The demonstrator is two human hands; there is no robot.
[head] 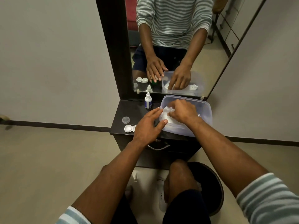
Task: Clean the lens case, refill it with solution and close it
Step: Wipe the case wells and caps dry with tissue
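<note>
Two hands work over one dark dresser top (127, 110) below a single tall mirror (178, 46). Largest on the top is one translucent plastic tub (205, 110), holding white tissue (163, 114). The right hand (182, 110) reaches down into the tub, its fingers curled onto the tissue, apparently pinching a piece of it. The left hand (148, 125) hovers at the tub's near-left edge with fingers spread and relaxed, holding nothing, the thumb just at the rim.

Judged from this, the step in hand is fetching tissue to wipe the case. To do it well, the left hand should steady the tub while the right lifts out only one sheet, so that the rest stays inside and the light tub does not slide toward the edge.

One small solution bottle (148, 101) stands upright at the back, just left of the tub. One white lens case (130, 128) lies open near the front-left edge, partly hidden by the left hand. One loose clear cap (125, 119) rests just behind it, apart from the case.
</note>
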